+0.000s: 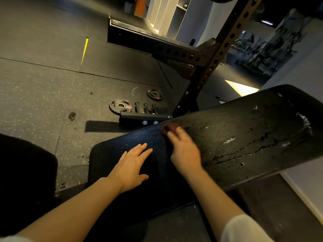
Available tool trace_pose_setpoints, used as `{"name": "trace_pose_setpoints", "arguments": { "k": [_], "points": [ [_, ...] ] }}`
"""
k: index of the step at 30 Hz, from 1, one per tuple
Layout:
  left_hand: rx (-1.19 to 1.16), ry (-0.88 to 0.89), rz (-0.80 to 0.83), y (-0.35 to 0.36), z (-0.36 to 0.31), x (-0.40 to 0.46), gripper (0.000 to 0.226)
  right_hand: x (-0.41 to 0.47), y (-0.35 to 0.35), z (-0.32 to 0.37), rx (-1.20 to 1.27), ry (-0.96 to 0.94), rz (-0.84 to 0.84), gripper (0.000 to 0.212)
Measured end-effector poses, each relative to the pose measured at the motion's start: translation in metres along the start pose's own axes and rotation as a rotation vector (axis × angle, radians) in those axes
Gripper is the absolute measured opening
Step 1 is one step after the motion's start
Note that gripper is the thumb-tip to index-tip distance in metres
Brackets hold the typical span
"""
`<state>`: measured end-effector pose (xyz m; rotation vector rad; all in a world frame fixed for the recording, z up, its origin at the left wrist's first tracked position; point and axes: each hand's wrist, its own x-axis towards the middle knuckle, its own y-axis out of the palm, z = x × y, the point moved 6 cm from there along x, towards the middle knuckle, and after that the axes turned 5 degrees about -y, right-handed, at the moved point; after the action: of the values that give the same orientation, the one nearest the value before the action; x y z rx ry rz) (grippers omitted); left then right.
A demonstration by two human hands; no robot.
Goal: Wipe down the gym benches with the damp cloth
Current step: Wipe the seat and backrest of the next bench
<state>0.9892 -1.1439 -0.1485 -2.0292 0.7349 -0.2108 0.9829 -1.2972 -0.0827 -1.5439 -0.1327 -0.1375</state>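
On the black bench pad (244,137), mostly wet-streaked, the right hand (185,151) grips a blurred reddish cloth (168,128) while the left hand (132,165) rests flat; the near end looks unwiped.

My left hand (134,165) lies flat on the black bench seat pad (111,154), fingers straight. Just past it, on the inclined back pad (244,137), my right hand (185,151) presses what looks like a reddish cloth (168,128), though it is blurred. Wet streaks (241,151) run across the back pad beyond the cloth. On the speckled rubber floor (43,95) beyond the bench lie two weight plates (120,105), near the rack upright (206,74).
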Motion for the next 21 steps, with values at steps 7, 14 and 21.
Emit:
{"name": "trace_pose_setpoints", "arguments": {
  "k": [7,14,21],
  "points": [
    [0.04,0.107,-0.007,-0.013,-0.033,-0.007,0.076,-0.047,-0.019,-0.012,-0.056,-0.084,-0.023,0.068],
    [0.078,0.186,0.034,-0.004,-0.069,-0.003,0.078,-0.067,-0.023,-0.022,-0.047,0.07,-0.07,0.069],
    [0.126,0.239,0.057,-0.009,-0.091,0.005,0.078,-0.074,-0.061,-0.071,-0.177,0.055,-0.114,0.071]
  ]
}}
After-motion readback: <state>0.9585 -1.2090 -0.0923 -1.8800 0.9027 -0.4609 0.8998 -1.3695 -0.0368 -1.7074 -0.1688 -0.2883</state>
